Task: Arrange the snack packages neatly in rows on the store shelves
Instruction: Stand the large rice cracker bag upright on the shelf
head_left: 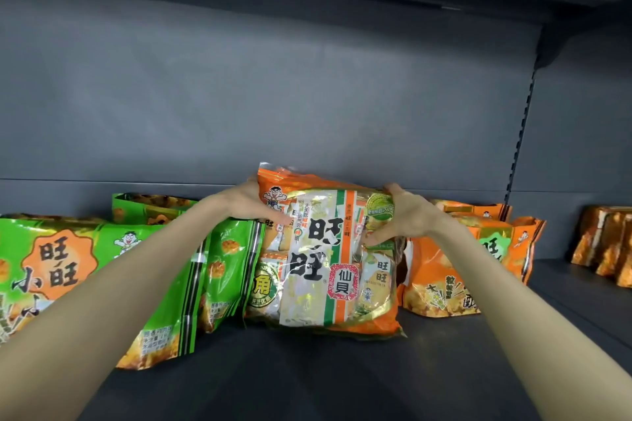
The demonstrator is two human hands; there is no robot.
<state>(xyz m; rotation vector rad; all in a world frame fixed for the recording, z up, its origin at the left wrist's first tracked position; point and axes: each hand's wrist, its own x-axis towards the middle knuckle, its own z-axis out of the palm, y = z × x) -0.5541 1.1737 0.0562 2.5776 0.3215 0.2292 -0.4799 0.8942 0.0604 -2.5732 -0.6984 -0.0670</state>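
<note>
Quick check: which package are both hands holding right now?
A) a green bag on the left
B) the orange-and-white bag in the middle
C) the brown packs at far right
B: the left hand and the right hand grip the upper sides of the orange-and-white bag, one on each side.

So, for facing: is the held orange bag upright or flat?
Upright: orange bag stands on shelf, left hand and right hand gripping its top.

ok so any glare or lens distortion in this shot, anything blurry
Head view: glare streaks the glossy orange-and-white plastic snack bag held between left hand and right hand; wide-angle lens bows the dark grey metal shelf; brown packets at far right look soft.
</note>
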